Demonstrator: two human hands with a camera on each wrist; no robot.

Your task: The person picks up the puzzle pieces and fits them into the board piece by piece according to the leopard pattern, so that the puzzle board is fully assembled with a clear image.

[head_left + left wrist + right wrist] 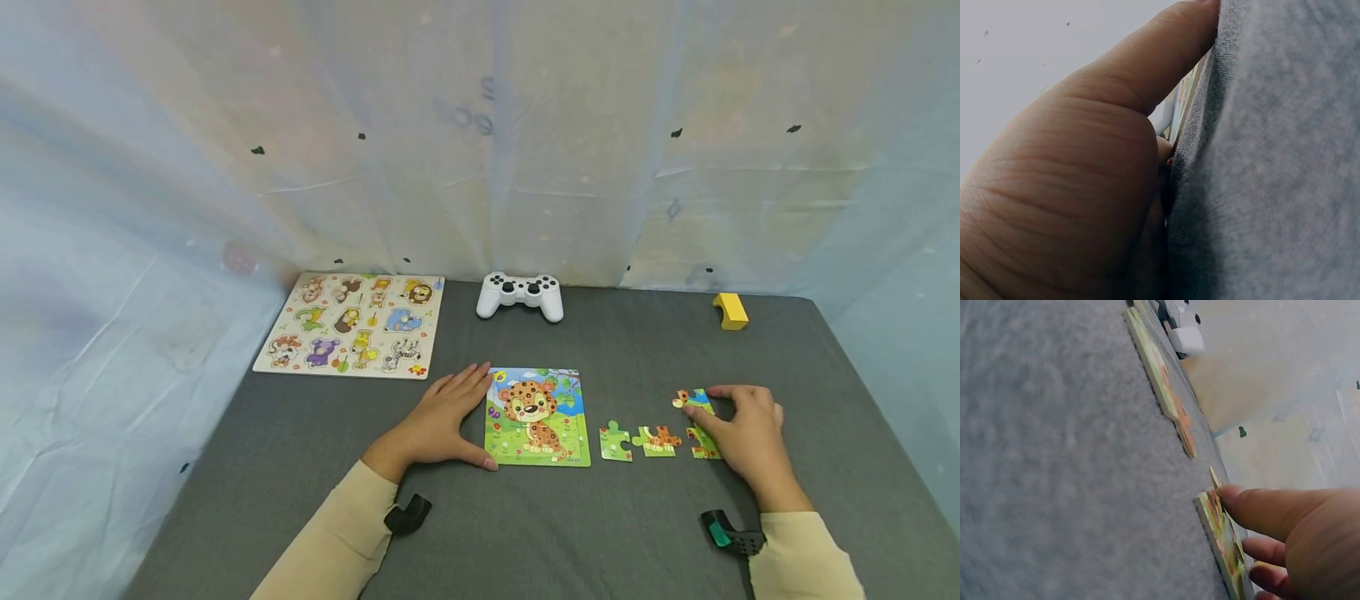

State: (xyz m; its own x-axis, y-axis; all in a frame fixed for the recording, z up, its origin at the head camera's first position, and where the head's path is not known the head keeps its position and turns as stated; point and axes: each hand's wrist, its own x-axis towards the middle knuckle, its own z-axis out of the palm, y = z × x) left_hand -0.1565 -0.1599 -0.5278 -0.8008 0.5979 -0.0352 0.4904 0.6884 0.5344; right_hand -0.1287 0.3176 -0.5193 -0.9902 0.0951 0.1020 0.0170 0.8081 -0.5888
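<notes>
A square picture board (517,454) with a spotted leopard cub on grass lies flat in the middle of the table. Along its left edge my left hand (442,425) rests with fingers spread, its thumb at the lower left corner. To the right, my right hand (753,433) holds a jigsaw piece (701,398) between thumb and fingers. Just below that lies another jigsaw piece (703,446), partly covered by the hand; its edge shows in the right wrist view. A leopard-body piece (658,443) and a green piece (615,442) lie between board and hand.
An animal peg puzzle (348,329) lies at the back left. A white game controller (520,296) sits at the back middle, and a yellow arch block (731,312) at the back right. Behind the grey table (585,533) hangs a pale sheet (570,167).
</notes>
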